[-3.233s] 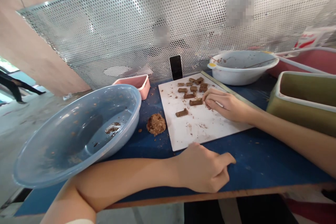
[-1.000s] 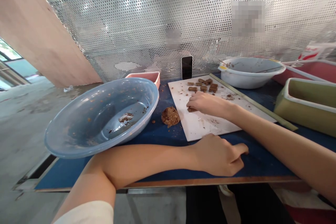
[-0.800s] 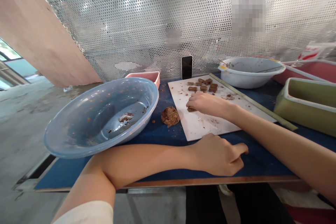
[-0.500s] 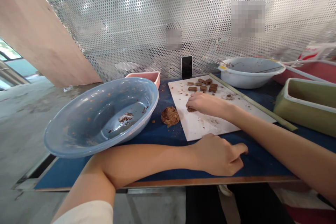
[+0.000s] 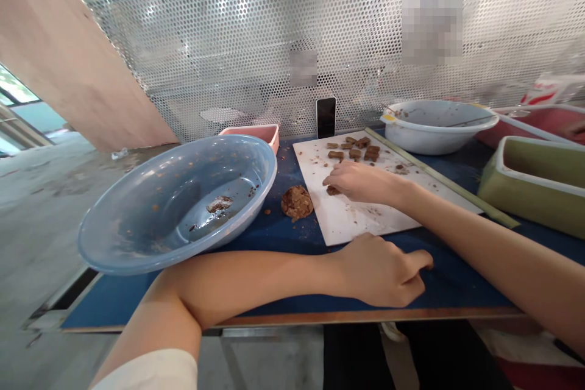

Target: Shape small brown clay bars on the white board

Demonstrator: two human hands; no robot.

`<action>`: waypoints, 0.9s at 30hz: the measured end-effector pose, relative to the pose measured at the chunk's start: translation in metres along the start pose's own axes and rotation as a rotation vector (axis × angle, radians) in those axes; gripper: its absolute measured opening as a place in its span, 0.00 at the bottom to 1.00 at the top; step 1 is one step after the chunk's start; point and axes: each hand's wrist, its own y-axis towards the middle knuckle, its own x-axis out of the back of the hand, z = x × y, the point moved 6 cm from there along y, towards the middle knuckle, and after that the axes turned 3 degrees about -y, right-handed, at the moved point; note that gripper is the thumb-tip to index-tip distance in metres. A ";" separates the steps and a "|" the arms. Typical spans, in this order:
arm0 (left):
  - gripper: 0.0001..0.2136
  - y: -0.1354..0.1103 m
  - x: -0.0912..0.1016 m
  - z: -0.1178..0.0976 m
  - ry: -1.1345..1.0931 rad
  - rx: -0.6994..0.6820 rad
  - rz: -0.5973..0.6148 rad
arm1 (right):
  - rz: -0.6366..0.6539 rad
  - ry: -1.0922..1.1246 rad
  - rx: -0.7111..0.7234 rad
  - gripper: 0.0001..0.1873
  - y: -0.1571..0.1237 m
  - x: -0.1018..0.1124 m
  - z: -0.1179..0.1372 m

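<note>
Brown piece (image 5: 333, 191) lies near the left edge of the board (image 5: 340, 228), under the fingertips of the right hand (image 5: 361, 181). Principal change: three seconds ago the right hand was at the right end of a piece nearer the board's centre; it has since shifted left and toward the wearer to this one. Over the last second it has barely moved, which suggests close work on a single piece. Grip, right hand: fingers bent down over the piece; contact is hidden, so whether it is pinched, pressed or only covered cannot be told. Grip, left hand (image 5: 386, 271): loosely curled, with no object visible; it rests on the table (image 5: 461, 280) in front of the board, in the same pose as before. Finished-looking bars (image 5: 337, 155) remain grouped at the far end, apparently undisturbed; the centre piece is now masked by the right hand. The lump (image 5: 297, 203) remains just beside the board's left edge, so stock appears unused during this step. One newly visible item: a blurred brown shape (image 5: 577, 131) at the red tub (image 5: 548, 119), which cannot be identified.
</note>
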 end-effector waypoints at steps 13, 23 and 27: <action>0.20 0.001 0.000 0.000 0.013 0.007 -0.005 | -0.128 -0.013 0.063 0.10 -0.006 0.004 -0.007; 0.20 0.000 0.001 -0.001 -0.013 0.001 -0.002 | -0.114 -0.054 0.098 0.06 -0.003 0.000 -0.003; 0.20 0.000 0.001 0.000 -0.015 0.012 0.004 | -0.108 -0.043 0.106 0.06 -0.003 -0.001 -0.003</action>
